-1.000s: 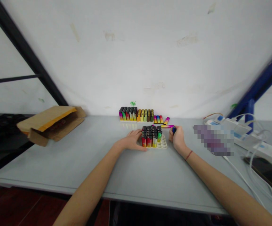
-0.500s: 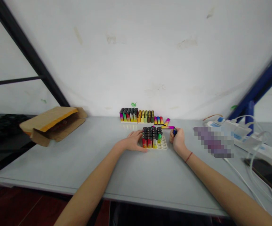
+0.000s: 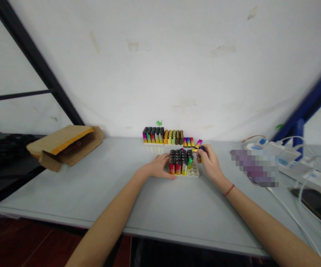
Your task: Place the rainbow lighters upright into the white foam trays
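Note:
A pale tray (image 3: 195, 171) with round holes holds several upright black-topped lighters (image 3: 178, 167), mostly red, yellow and green. Holes at its right front show bare. My left hand (image 3: 159, 167) cups the tray's left side, thumb stretched along the front corner and fingers behind. Beyond the right side of the tray, my right hand (image 3: 209, 161) pinches a dark-topped lighter (image 3: 202, 148), its body mostly hidden by my fingers. Just left of those fingers, the yellow end of another lighter (image 3: 195, 150) shows; the rest of it is hidden.
Behind stand a tray of black-topped lighters (image 3: 153, 135) and a block of yellow, green and brown lighters (image 3: 173, 137). Several loose lighters (image 3: 188, 141) lie beside them. An open cardboard box (image 3: 66, 142) lies left. Power strips (image 3: 294, 163), cables and a phone (image 3: 320, 207) lie right.
My right hand has moved left toward the tray with the lighter and now covers much of the purple lighter beside it. My left hand stays at the tray.

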`<action>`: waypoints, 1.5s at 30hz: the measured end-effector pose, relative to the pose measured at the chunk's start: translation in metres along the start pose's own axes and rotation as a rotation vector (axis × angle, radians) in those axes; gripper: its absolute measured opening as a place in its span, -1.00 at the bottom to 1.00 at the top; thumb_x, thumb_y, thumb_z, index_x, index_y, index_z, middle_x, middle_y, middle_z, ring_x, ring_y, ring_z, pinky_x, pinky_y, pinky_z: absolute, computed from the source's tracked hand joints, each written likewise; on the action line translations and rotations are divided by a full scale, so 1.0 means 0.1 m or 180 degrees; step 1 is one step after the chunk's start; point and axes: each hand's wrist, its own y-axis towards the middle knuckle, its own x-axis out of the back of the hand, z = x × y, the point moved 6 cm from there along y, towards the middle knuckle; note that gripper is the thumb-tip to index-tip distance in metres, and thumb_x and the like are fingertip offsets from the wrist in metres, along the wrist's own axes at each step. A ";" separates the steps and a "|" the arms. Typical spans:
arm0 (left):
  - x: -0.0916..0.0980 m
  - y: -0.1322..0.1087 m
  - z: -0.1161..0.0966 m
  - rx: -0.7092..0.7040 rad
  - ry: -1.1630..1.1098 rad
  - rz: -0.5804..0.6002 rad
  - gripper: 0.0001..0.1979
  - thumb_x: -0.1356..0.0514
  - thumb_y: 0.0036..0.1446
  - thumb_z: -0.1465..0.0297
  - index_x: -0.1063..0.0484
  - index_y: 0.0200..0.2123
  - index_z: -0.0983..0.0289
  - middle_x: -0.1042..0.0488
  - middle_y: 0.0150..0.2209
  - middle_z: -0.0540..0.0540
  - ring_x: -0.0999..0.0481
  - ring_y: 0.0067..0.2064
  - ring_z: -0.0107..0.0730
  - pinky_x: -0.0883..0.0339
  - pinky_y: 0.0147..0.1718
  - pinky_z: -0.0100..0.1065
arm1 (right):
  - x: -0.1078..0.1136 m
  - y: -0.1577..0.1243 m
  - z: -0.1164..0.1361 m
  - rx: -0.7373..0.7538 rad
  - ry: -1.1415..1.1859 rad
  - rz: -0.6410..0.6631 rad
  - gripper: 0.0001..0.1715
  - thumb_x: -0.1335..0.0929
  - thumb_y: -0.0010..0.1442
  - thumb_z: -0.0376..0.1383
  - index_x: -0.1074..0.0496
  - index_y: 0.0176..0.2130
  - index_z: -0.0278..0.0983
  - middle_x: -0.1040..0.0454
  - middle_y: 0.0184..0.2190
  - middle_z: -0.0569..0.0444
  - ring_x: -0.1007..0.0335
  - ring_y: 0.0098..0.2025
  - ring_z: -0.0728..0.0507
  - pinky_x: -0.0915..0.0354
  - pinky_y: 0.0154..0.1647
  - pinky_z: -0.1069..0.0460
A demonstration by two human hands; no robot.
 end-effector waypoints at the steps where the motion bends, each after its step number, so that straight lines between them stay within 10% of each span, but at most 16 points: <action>1: 0.00 0.00 0.00 0.0004 -0.0007 0.0006 0.00 -0.23 -0.16 -0.14 -0.11 0.22 0.36 -0.01 0.30 0.29 0.05 0.31 0.13 0.19 0.26 -0.09 | 0.04 0.01 0.08 0.0069 -0.0056 -0.0003 -0.77 -0.21 0.22 -0.14 -0.30 -0.30 -0.24 -0.30 -0.46 0.13 -0.24 -0.40 -0.06 -0.19 -0.36 0.05; 32: -0.01 0.00 0.01 -0.0001 -0.0098 -0.0021 0.03 -0.23 -0.18 -0.15 -0.08 0.24 0.34 0.00 0.31 0.28 0.04 0.30 0.15 0.18 0.26 -0.04 | 0.03 0.01 0.47 0.0989 -0.1015 0.1633 -0.75 -0.30 0.18 -0.19 -0.53 -0.22 -0.23 -0.52 -0.27 -0.02 -0.41 -0.32 -0.11 -0.37 -0.26 -0.02; 38: 0.00 -0.01 0.00 0.0010 -0.0030 0.0013 0.01 -0.23 -0.15 -0.14 -0.08 0.24 0.35 0.01 0.31 0.27 0.05 0.31 0.12 0.20 0.27 -0.08 | 0.32 0.23 0.03 0.0863 -0.1610 0.0329 -0.64 -0.18 0.26 -0.27 -0.49 -0.14 -0.29 -0.53 -0.18 -0.09 -0.41 -0.14 -0.19 -0.29 -0.07 -0.09; 45: 0.00 -0.02 0.00 0.0012 0.0021 0.0007 0.01 -0.22 -0.15 -0.15 -0.08 0.24 0.35 -0.01 0.30 0.27 0.04 0.31 0.12 0.22 0.27 -0.09 | 0.20 0.25 -0.52 0.0760 -0.2617 0.1013 -0.66 -0.22 0.26 -0.23 -0.42 -0.06 -0.30 -0.49 -0.10 -0.14 -0.37 -0.06 -0.24 -0.23 -0.02 -0.10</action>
